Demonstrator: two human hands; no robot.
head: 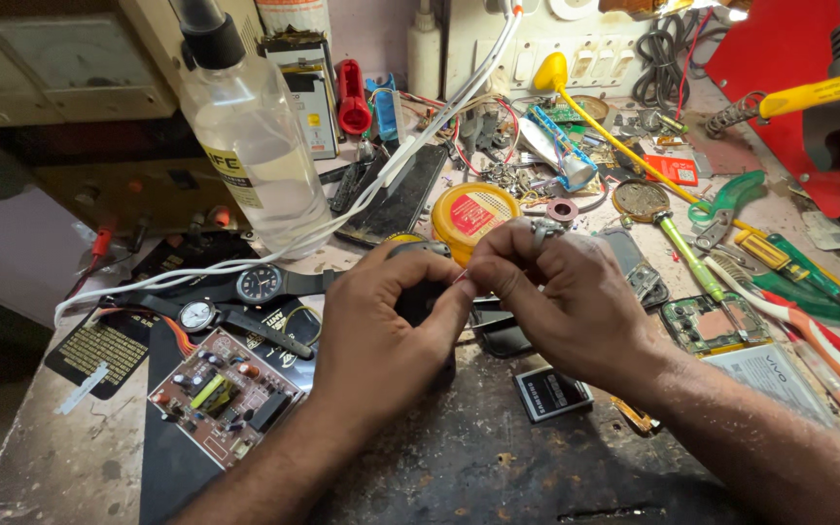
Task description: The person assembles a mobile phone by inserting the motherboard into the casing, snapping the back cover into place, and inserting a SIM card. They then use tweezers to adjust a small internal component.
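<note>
My left hand (386,326) is closed around a dark rounded object (418,255), only its top edge and a bit of its side showing. My right hand (556,301) meets it at the middle of the bench, thumb and forefinger pinched on a thin red wire (460,277). A small grey metal part (543,229) pokes up above the right knuckles. Both hands hover just above the dark worn mat (478,457). What lies under the palms is hidden.
A clear plastic bottle (250,136) stands at back left, with two wristwatches (245,292) and a brown circuit board (223,394) in front. A yellow round tin (473,214), dark phone (401,194), phone battery (551,392), screwdrivers (799,292), green pliers (721,209) and loose parts crowd the right.
</note>
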